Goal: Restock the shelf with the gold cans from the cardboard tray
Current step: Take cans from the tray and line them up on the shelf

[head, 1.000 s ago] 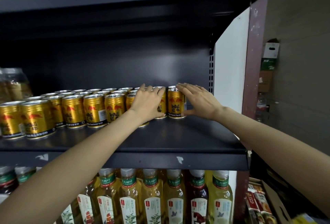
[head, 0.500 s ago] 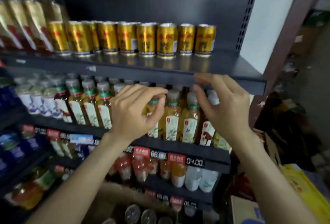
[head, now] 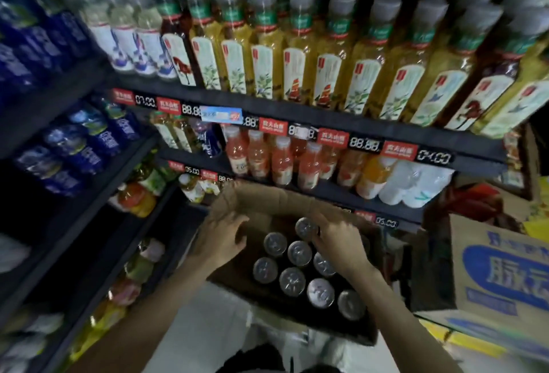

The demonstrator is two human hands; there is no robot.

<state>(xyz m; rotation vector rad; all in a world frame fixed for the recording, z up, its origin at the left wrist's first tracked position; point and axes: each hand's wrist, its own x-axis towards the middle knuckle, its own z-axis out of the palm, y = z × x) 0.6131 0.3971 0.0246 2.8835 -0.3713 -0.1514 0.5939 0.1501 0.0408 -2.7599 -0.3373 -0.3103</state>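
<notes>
Both hands reach into the cardboard tray (head: 255,194) on the floor below the drink shelves, where the cans (head: 292,281) stand upright in close rows, silver tops up. The right hand (head: 337,243) curls over the far cans, fingers bent around the top of one can (head: 306,227) — though motion blur makes it hard to say the grip is closed. The left hand (head: 221,237) hovers at the tray's left side, fingers loosely curled and holding nothing. The step in hand looks like picking up the next cans; it would go best with each hand taking a can by its sides below the rim, lifting straight up so neighbours stay standing — the outermost cans first.
</notes>
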